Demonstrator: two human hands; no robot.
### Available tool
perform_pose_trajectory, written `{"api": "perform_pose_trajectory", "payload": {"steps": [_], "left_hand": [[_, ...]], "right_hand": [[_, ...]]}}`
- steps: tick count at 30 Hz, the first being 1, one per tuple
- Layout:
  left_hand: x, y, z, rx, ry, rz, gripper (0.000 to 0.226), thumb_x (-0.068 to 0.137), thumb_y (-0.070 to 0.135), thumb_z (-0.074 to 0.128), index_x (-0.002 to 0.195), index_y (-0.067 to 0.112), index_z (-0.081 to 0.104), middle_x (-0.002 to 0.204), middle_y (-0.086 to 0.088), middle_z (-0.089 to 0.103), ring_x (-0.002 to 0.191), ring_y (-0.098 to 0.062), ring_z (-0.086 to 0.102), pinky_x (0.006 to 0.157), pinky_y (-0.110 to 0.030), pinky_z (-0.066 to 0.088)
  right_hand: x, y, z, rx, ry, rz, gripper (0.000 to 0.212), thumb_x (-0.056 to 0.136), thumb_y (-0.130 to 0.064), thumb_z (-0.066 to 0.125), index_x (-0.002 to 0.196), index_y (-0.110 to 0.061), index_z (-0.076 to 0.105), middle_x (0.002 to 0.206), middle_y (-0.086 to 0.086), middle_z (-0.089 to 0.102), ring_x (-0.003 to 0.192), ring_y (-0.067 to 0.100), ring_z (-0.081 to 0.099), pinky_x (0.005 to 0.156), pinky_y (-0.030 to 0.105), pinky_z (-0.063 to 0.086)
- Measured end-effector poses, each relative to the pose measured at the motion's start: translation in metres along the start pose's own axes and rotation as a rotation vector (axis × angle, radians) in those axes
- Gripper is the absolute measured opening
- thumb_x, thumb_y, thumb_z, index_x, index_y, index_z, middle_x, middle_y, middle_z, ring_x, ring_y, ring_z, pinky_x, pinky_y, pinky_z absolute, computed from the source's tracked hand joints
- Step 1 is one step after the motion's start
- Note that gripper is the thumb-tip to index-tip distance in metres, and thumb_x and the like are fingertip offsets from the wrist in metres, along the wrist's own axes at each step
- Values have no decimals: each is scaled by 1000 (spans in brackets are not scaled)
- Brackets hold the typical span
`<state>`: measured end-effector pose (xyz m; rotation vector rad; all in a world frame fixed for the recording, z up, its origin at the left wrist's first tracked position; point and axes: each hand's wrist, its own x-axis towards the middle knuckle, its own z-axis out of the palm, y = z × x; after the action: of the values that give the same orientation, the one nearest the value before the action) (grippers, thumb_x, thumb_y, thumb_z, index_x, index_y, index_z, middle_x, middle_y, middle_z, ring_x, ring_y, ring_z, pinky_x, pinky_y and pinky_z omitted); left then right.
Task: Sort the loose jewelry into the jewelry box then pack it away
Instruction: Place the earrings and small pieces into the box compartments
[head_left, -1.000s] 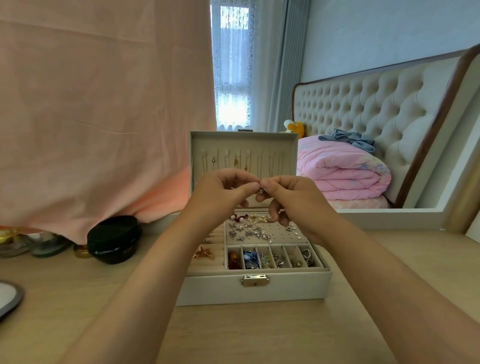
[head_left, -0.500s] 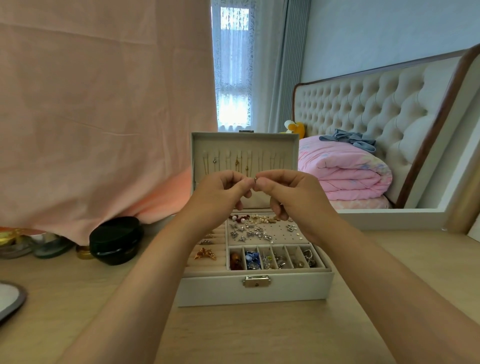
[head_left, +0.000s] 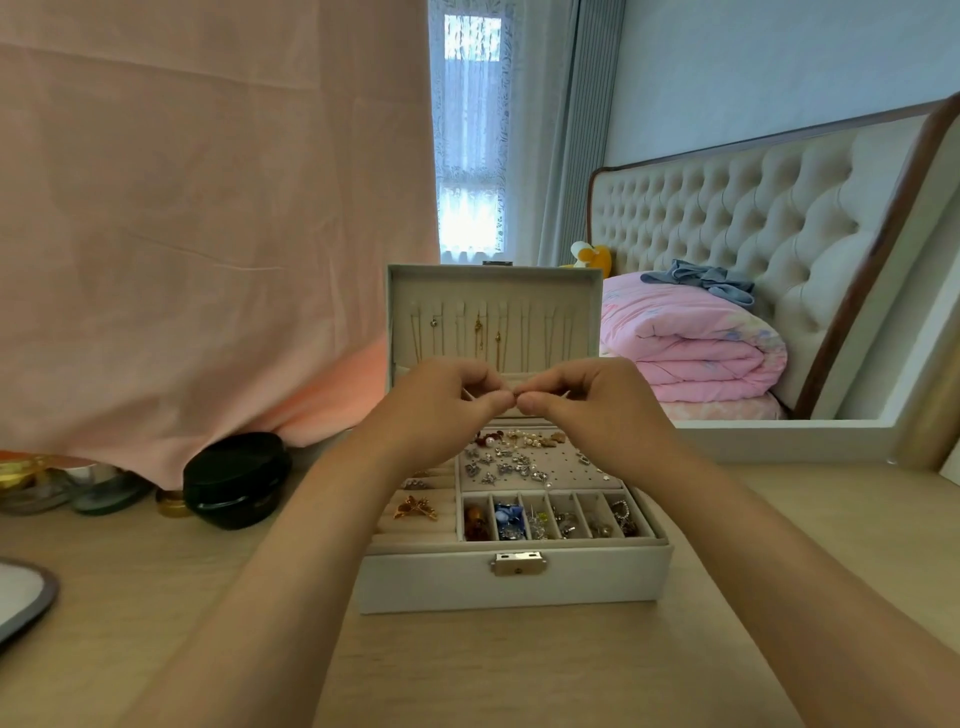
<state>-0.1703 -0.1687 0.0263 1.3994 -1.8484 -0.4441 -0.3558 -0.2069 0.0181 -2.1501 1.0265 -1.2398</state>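
A white jewelry box (head_left: 514, 579) stands open on the wooden table, its lid (head_left: 493, 317) upright with thin chains hanging inside. Earrings and studs lie on the perforated tray (head_left: 561, 467), small compartments hold mixed pieces, and a gold butterfly brooch (head_left: 415, 508) sits in the ring rolls at the left. Above the box, my left hand (head_left: 441, 402) and my right hand (head_left: 592, 400) meet fingertip to fingertip, both pinching one tiny piece of jewelry (head_left: 515, 395), mostly hidden by the fingers.
A black round jar (head_left: 236, 480) stands left of the box, with small glass jars (head_left: 98, 491) further left under a pink cloth. A mirror edge (head_left: 23, 597) shows at the far left. A bed with a pink quilt (head_left: 691, 348) lies behind the table.
Both hands have risen slightly above the box and stayed joined at the fingertips on the small piece. The box has not moved.
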Motion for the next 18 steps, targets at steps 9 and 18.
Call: {"api": "perform_pose_trajectory", "payload": {"steps": [9, 18], "left_hand": [[-1, -12, -2, 334, -109, -30, 20, 92, 19, 67, 103, 35, 74, 103, 16, 68, 93, 0, 60, 86, -25, 51], [-3, -9, 13, 399, -116, 9, 25, 97, 27, 56, 113, 39, 71, 118, 12, 57, 111, -10, 50, 98, -34, 45]], "right_hand": [[-4, 10, 10, -310, -85, 38, 9, 82, -38, 79, 77, -34, 73, 81, -21, 69, 81, -4, 62, 78, 29, 53], [-1, 24, -8, -466, -112, 116, 9, 82, -40, 78, 77, -35, 72, 83, -21, 67, 84, -3, 60, 83, 34, 54]]}}
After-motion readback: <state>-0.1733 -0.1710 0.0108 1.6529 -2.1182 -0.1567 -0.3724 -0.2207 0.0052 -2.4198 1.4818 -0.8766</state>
